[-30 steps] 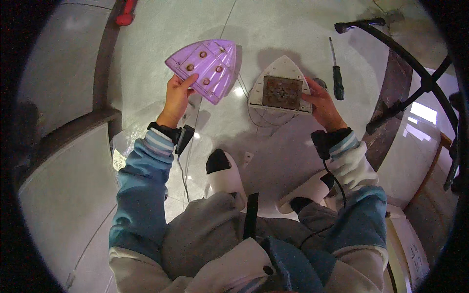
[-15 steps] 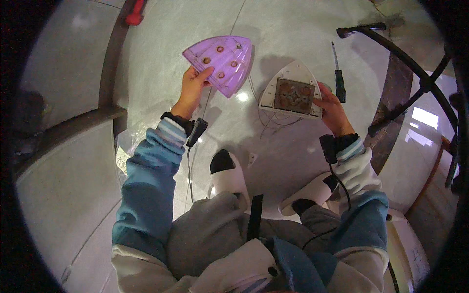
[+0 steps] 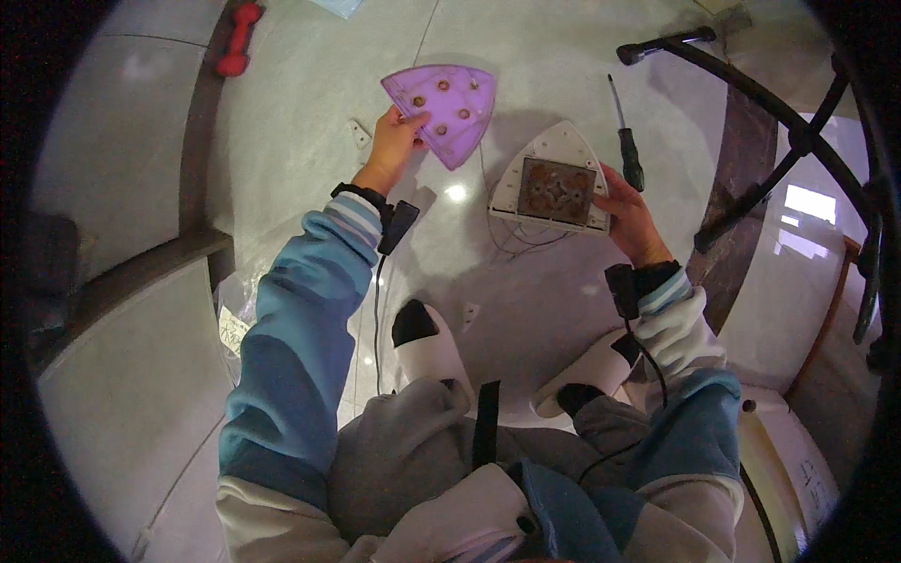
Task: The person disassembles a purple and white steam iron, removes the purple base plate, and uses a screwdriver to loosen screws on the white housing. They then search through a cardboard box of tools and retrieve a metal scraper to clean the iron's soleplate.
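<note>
My left hand (image 3: 393, 145) grips a purple triangular plastic shell (image 3: 455, 105) by its near left corner, thumb on top. The shell is held up above the floor and has several round, rusty-brown spots on its face. To its right is a white triangular plastic housing (image 3: 556, 141) with a square, rust-stained metal insert (image 3: 556, 190). My right hand (image 3: 627, 214) is closed on the housing's right edge, its other fingers partly hidden. A thin cord (image 3: 511, 246) loops beside and below the housing. Just right of that hand lies a screwdriver (image 3: 630, 155) with a dark green handle.
Two small white plates lie on the floor, one (image 3: 359, 134) by my left hand and another (image 3: 470, 315) between my slippers (image 3: 441, 361). A black metal stand (image 3: 751, 89) is on the right. At the far left sits a red dumbbell (image 3: 239, 39), above a dark-edged ledge (image 3: 155, 255).
My left hand has carried the purple shell to the right, turning it slightly. A small white plate now shows beside that hand. The view has shifted a little; my right hand keeps its grip.
</note>
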The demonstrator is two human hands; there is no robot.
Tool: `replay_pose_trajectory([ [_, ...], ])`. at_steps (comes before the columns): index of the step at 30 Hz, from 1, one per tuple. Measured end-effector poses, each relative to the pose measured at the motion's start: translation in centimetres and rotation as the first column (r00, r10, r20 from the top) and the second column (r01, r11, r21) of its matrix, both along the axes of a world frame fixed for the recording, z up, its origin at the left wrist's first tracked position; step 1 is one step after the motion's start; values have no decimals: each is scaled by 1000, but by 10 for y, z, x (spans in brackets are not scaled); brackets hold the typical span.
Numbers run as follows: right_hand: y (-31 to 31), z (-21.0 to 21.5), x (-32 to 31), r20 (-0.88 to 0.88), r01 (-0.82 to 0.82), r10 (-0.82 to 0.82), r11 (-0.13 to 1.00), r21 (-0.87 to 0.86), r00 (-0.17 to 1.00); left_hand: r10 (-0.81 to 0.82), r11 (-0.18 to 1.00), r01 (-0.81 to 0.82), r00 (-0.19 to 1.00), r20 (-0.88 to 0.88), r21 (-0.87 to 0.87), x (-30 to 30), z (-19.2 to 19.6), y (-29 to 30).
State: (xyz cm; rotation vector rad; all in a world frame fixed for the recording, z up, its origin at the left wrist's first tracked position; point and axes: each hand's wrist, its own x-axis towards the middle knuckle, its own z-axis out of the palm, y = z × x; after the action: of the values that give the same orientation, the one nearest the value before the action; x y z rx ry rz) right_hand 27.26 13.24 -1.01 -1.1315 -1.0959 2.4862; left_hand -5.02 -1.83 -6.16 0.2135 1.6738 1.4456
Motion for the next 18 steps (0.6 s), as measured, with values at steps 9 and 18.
replay_pose_trajectory([
  [9, 6, -16, 7, -53, 26, -27, 999, -27, 998, -25, 1000, 25, 1000, 11, -15, 2, -12, 11],
  [18, 7, -11, 3, -52, 14, -14, 1000, -13, 999, -12, 999, 9, 999, 53, 46, 1, -14, 4],
])
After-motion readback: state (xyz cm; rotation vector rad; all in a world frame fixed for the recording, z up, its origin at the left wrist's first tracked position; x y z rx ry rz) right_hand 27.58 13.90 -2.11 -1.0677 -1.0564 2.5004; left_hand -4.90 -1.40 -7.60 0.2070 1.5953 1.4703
